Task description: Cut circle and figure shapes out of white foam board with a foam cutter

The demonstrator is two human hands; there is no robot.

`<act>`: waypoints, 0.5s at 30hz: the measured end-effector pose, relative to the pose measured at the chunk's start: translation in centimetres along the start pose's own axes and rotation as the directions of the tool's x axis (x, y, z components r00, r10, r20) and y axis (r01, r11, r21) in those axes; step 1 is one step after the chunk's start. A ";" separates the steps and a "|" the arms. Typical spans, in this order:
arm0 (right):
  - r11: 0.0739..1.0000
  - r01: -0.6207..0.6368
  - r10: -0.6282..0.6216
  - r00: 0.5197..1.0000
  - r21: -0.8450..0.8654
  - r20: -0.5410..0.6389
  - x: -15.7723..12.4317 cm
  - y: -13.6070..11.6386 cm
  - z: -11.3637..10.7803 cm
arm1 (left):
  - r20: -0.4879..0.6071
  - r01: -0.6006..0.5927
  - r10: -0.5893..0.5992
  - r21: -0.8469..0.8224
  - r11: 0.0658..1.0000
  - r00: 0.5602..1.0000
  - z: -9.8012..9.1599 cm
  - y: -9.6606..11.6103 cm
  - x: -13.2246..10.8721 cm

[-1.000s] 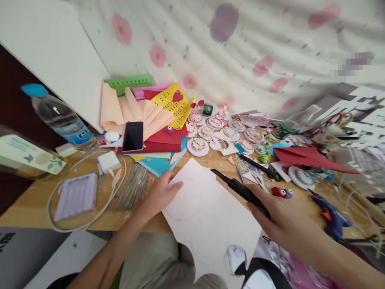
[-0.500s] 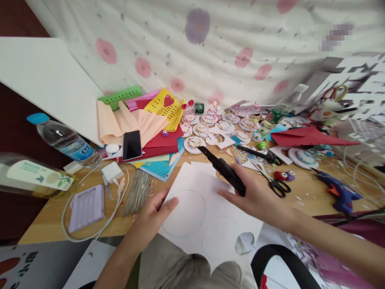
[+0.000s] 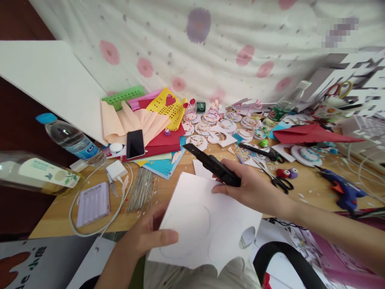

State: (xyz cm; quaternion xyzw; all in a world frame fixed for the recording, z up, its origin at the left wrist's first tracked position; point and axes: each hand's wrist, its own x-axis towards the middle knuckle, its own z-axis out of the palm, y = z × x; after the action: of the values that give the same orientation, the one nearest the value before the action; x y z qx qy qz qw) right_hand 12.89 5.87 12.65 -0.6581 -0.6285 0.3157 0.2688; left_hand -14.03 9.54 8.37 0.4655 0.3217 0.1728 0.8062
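Over the near edge of the wooden table (image 3: 60,212), a white sheet (image 3: 207,224) marked with faint circles is being pinched by the left hand (image 3: 150,235), thumb on top. Above the table, a black cutter (image 3: 217,168) is being gripped in the right hand's (image 3: 255,186) curled fingers, its tip being pointed toward the table's far side.

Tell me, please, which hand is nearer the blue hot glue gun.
Right: the right hand is left of the hot glue gun; the left hand is farther left, holding the white sheet.
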 end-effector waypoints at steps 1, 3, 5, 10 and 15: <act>1.000 0.008 -0.008 1.000 -0.024 0.002 0.1 -0.1 -0.1 | 0.006 -0.006 0.006 0.017 1.000 1.000 0.0 0.1 0.0; 0.996 0.033 -0.031 0.999 -0.082 0.023 0.4 -0.6 -0.2 | 0.012 -0.011 0.010 0.049 0.999 1.000 0.1 0.8 0.1; 0.987 0.088 -0.077 0.993 -0.136 0.084 0.9 -1.2 -0.1 | 0.028 -0.005 0.001 0.126 0.992 1.000 0.5 1.8 0.2; 0.960 0.248 -0.236 0.966 -0.128 0.102 2.0 -2.8 0.3 | -0.239 0.020 0.070 0.352 0.936 0.968 0.9 3.9 0.5; 0.978 0.207 -0.195 0.952 0.027 -0.234 1.6 -2.6 -1.9 | -0.506 -0.050 0.055 0.025 0.998 0.861 -1.3 2.7 -1.7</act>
State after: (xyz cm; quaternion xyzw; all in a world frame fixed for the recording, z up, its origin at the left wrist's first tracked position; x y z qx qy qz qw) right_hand 12.59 7.69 15.74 -0.6156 -0.6486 0.2242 0.3875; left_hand -16.07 10.79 10.85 0.4169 0.5100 0.3090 0.6861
